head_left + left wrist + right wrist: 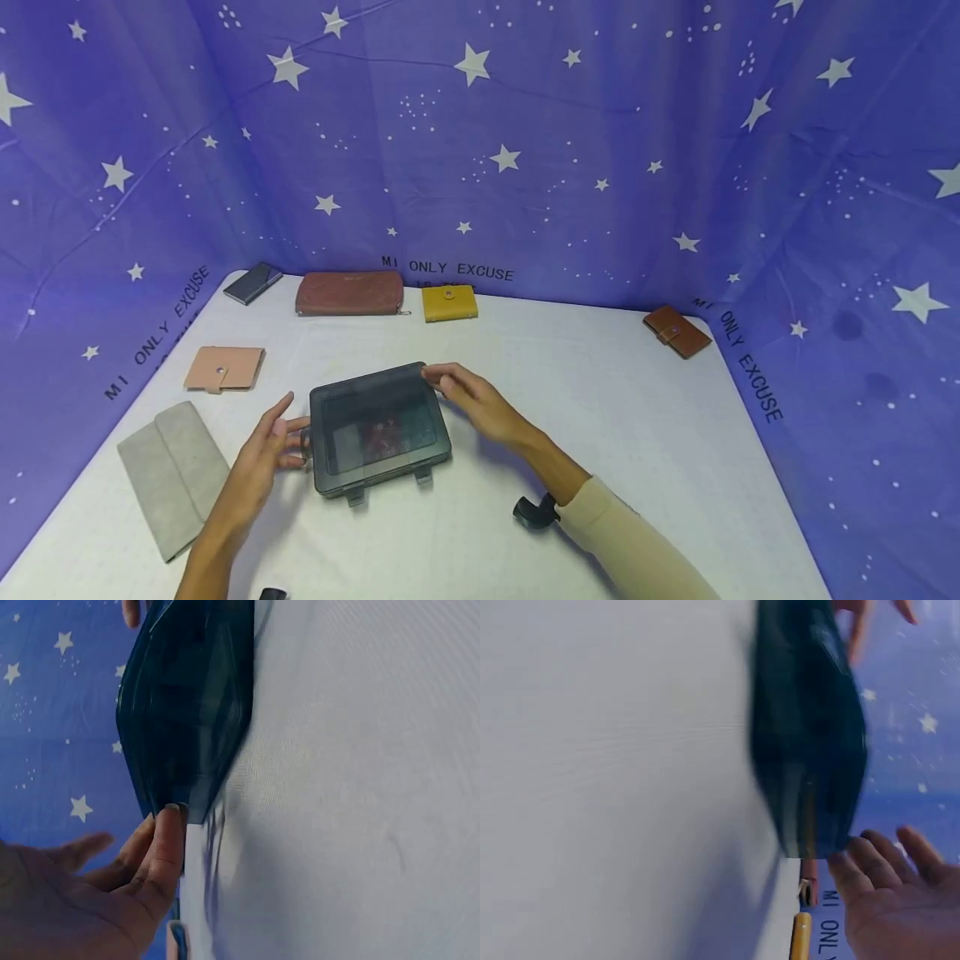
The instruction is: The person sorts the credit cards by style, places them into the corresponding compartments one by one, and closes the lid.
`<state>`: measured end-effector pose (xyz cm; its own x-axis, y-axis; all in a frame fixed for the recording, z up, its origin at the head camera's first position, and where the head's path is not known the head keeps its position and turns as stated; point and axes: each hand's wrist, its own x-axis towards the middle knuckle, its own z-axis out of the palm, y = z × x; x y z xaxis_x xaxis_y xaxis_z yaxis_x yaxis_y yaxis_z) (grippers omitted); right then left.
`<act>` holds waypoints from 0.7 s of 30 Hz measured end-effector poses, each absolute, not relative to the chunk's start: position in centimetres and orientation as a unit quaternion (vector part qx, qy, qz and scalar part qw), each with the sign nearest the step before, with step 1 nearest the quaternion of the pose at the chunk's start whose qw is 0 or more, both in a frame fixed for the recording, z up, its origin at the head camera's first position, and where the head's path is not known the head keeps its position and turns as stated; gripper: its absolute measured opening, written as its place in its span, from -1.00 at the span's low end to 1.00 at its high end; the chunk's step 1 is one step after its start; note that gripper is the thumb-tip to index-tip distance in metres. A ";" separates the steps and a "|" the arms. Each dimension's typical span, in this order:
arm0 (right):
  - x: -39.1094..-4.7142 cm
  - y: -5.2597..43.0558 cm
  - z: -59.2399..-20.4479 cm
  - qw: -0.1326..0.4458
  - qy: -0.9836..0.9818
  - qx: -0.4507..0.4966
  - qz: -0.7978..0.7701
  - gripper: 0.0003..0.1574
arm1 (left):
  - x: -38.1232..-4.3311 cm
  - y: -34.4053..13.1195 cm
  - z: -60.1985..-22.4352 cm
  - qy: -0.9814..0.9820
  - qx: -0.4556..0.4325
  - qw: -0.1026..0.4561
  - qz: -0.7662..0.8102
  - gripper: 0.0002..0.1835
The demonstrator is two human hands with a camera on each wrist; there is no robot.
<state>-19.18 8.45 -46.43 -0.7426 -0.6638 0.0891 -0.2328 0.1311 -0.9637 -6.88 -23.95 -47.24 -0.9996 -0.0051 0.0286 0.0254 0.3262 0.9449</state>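
Note:
A dark, see-through plastic case (pixel 352 392) with a flat lid is between my two hands. Two latches (pixel 424 474) stick out along its front edge, and something reddish shows dimly inside. My left hand (pixel 251 475) pinches the case's left end between thumb and fingers, as the left wrist view shows on the case (pixel 187 697). At the far right corner, my right hand (pixel 487 408) has its fingers fairly straight, with fingertips against the case. In the right wrist view the case (pixel 810 735) is blurred. Whether its underside touches the table cannot be told.
A grey envelope-like pouch (pixel 172 475) and a pink card holder (pixel 225 368) lie at left. Along the back are a dark card case (pixel 252 283), a reddish-brown zip wallet (pixel 349 293) and a yellow card holder (pixel 450 303). A brown card holder (pixel 677 331) lies back right.

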 end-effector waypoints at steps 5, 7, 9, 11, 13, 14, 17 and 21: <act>-16.7 8.2 -46.4 0.132 0.835 -0.394 -0.361 0.07 | -6.8 -23.4 -47.6 -0.897 -0.026 0.020 -0.442 -0.09; -15.9 7.8 -46.5 0.098 0.865 -0.413 -0.269 0.20 | -6.6 -23.2 -47.4 -0.910 -0.031 0.011 -0.414 0.04; -15.4 7.3 -46.5 0.057 0.883 -0.427 -0.186 0.20 | -6.5 -23.0 -47.2 -0.919 -0.037 0.007 -0.392 0.12; -15.2 7.0 -46.6 0.009 0.891 -0.437 -0.118 0.17 | -6.6 -22.8 -47.1 -0.924 -0.038 0.000 -0.380 0.17; -15.1 6.8 -46.6 -0.030 0.893 -0.441 -0.080 0.15 | -6.7 -22.6 -47.1 -0.929 -0.045 0.000 -0.368 0.21; -15.1 6.7 -46.6 -0.043 0.893 -0.442 -0.068 0.13 | -6.8 -22.6 -47.1 -0.932 -0.049 0.002 -0.360 0.22; -15.2 6.5 -46.7 -0.058 0.895 -0.439 -0.057 0.10 | -7.1 -22.2 -47.2 -0.943 -0.066 0.016 -0.327 0.26; -15.2 6.4 -46.9 -0.052 0.901 -0.425 -0.066 0.07 | -7.5 -21.5 -47.5 -0.958 -0.082 0.035 -0.272 0.29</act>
<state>-15.22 6.41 -46.91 -0.6331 -0.7593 0.1507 -0.7732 0.6298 -0.0749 -7.46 -21.45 -47.51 -0.9842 0.1381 0.1111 0.1759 0.8384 0.5159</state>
